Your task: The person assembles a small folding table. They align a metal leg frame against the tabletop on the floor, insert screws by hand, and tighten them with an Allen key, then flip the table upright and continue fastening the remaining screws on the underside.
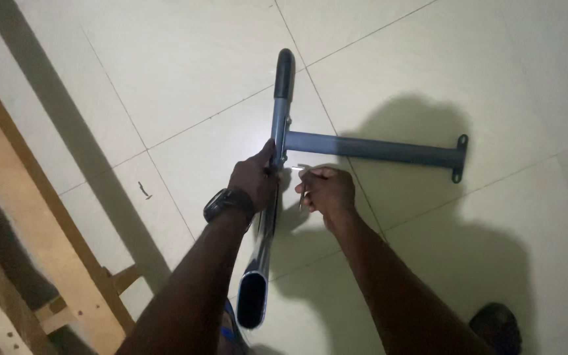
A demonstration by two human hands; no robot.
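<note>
Clearly, with our left hand [254, 181] clamped on the grey tube [272, 190] and right hand [327, 190] pinching a small hex key [302, 190], we judge that key could slip.

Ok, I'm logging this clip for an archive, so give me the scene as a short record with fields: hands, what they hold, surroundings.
left hand: left hand, with a black wristwatch, grips the grey metal tube near its joint
right hand: right hand pinches a small metal hex key beside the joint
frame: the tube has a black end cap and an open oval end; a grey crossbar ends in a bracket
floor: pale tiled floor
left edge: wooden frame
light: dim, bright spot near the joint
</note>
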